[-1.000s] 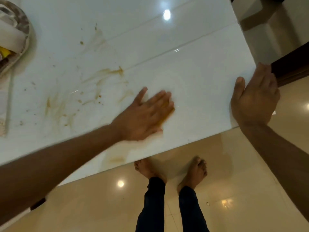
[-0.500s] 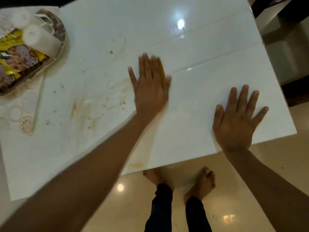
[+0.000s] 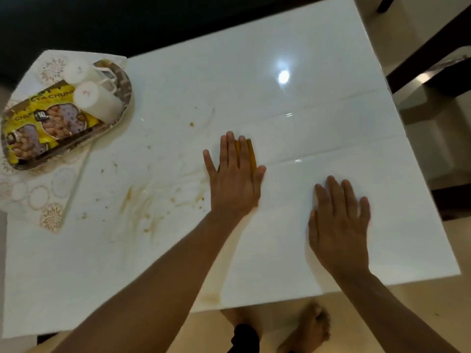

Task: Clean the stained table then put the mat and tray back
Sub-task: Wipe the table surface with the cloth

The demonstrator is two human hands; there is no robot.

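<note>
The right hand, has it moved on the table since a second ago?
Yes. The right hand was gripping the table's right edge; now it lies flat on the top, inward from that edge, beside the left hand.

Both arms reach forward from the bottom of the view, bare to the wrist. The left hand lies palm down, fingers straight and close together, thumb out to the side. The right hand is flat too, fingers a bit spread, nearer the body. Bare feet show below.
</note>
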